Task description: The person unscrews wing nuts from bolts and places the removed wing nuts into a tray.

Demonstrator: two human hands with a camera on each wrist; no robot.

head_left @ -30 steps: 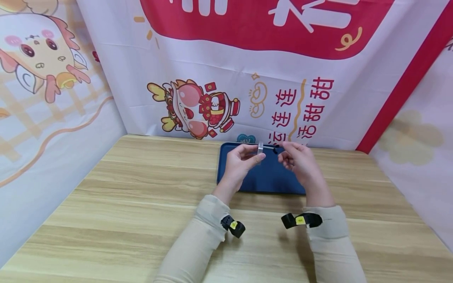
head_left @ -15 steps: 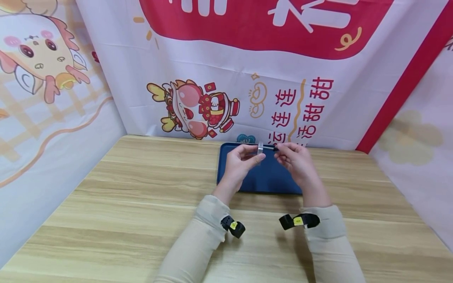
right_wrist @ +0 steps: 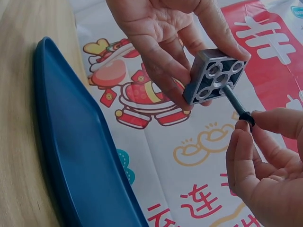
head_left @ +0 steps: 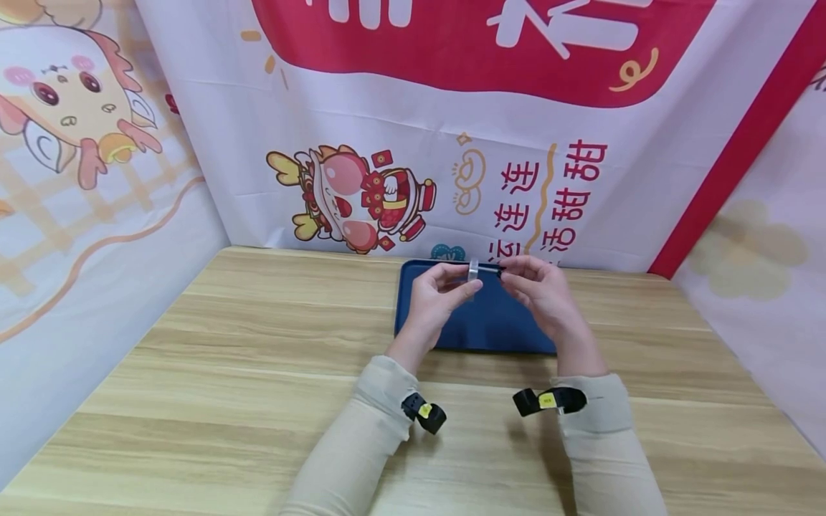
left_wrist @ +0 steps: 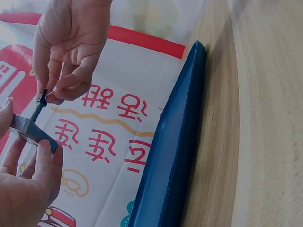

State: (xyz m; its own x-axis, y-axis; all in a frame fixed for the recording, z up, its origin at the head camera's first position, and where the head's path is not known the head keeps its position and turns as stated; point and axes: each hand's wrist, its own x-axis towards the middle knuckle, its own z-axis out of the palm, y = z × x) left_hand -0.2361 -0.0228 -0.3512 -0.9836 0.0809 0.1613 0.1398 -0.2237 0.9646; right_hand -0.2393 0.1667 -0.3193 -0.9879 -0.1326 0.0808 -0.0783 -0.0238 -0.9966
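Note:
My left hand (head_left: 436, 297) holds a small square metal block (right_wrist: 215, 78) by its edges, between thumb and fingers. Round holes show in the block's face in the right wrist view. A threaded screw (right_wrist: 235, 100) sticks out from its central hole, with a black head (right_wrist: 246, 118) at the outer end. The thumb and fingers of my right hand (head_left: 542, 290) pinch that head, which they partly cover. In the left wrist view the screw (left_wrist: 37, 111) slants up from the block (left_wrist: 29, 128) to the right fingertips. How deep the screw sits is hidden.
Beneath the hands a blue tray (head_left: 480, 326) lies on the wooden table (head_left: 271, 344), near its back edge. A printed cloth backdrop (head_left: 452, 115) rises right behind it. More printed cloth (head_left: 84, 229) stands on the left side.
A second ago the right fingers were spread and the black head showed between them. They have since closed on it and shifted their grip. The left hand and block have stayed nearly still.

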